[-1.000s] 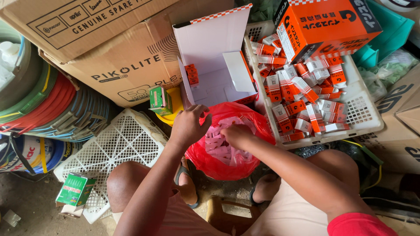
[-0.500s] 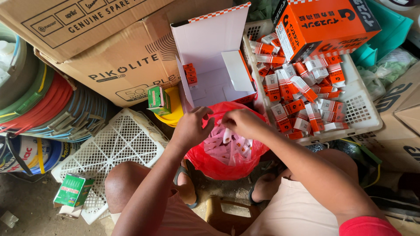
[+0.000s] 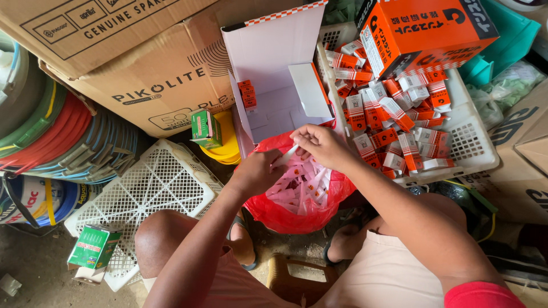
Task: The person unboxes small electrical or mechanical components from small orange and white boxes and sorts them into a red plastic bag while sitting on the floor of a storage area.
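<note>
A red plastic bag [image 3: 285, 214] filled with several small white and orange packets sits between my knees. My left hand [image 3: 258, 170] grips the bag's left rim. My right hand [image 3: 321, 144] pinches a thin white packet [image 3: 287, 155] just above the bag's mouth. Right behind the hands stands an open white carton [image 3: 274, 74] with a few orange packets [image 3: 248, 94] against its left wall. To the right, a white plastic basket [image 3: 468, 142] holds many small orange and white boxes [image 3: 388, 117].
A large orange carton [image 3: 425, 31] rests on the basket's far edge. Brown cardboard boxes [image 3: 137, 74] stack at the back left beside coiled hoses [image 3: 68, 137]. A white lattice crate [image 3: 154, 194] lies at left, with green boxes [image 3: 94, 248] [image 3: 205, 128] nearby.
My right hand has risen from inside the red bag to its upper rim, now pinching a white packet. My left hand has stayed on the bag's left edge.
</note>
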